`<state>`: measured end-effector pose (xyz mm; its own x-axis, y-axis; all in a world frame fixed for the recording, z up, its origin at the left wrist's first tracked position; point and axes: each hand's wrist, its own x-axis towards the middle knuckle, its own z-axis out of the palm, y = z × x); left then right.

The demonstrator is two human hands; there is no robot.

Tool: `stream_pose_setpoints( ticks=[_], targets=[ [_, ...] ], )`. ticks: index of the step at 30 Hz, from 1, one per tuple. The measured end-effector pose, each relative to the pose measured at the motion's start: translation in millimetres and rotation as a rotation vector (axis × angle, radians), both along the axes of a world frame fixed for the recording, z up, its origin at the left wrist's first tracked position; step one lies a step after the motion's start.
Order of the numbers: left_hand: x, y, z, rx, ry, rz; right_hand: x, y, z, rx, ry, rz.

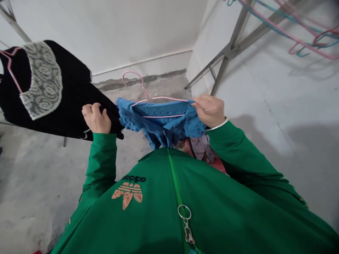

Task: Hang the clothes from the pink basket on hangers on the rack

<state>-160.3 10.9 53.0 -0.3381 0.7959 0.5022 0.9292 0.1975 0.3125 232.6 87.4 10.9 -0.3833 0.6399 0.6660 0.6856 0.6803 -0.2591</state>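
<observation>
On my remote feed: left hand (pixel 96 119) closed on black lace-collared dress (pixel 66 102), right hand (pixel 209 110) pinching blue top (pixel 159 121) on pink wire hanger (pixel 161 98), hands apart, top held mid-air

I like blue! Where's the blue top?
The blue garment is in the head view, on a pink hanger, held in the right hand, beside the black garment in the left hand.
</observation>
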Motion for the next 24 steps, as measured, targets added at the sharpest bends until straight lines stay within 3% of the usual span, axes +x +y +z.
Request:
stream_pose_setpoints(
  ticks=[2,5,8,11,15,19,21,24],
  targets=[
    [14.6,-3.0,-1.2,0.000,0.030,-0.039,0.2,-1.8,4.5,0.003,0.000,-0.007],
    [45.9,4.4,-17.8,-0.160,0.039,-0.172,-1.0,-4.5,11.0,-0.004,-0.011,-0.006],
    [70.3,24.5,-38.0,-0.255,0.038,-0.097,-3.2,-7.0,15.3,-0.014,-0.001,0.008],
    [74.6,43.9,-43.6,-0.308,0.062,-0.028,-2.4,-7.9,15.3,-0.008,0.005,0.003],
    [59.7,50.1,-24.5,-0.337,0.106,-0.005,3.5,-5.0,8.1,0.018,-0.067,-0.091],
    [58.7,34.4,4.7,-0.313,0.166,0.016,6.6,1.7,-1.8,0.036,-0.144,-0.156],
    [67.5,23.2,15.1,-0.393,0.224,-0.048,7.1,5.1,-5.0,0.020,-0.103,-0.164],
    [79.2,9.1,23.2,-0.646,0.301,-0.310,9.2,8.3,-6.3,-0.034,0.004,-0.138]
  ],
)
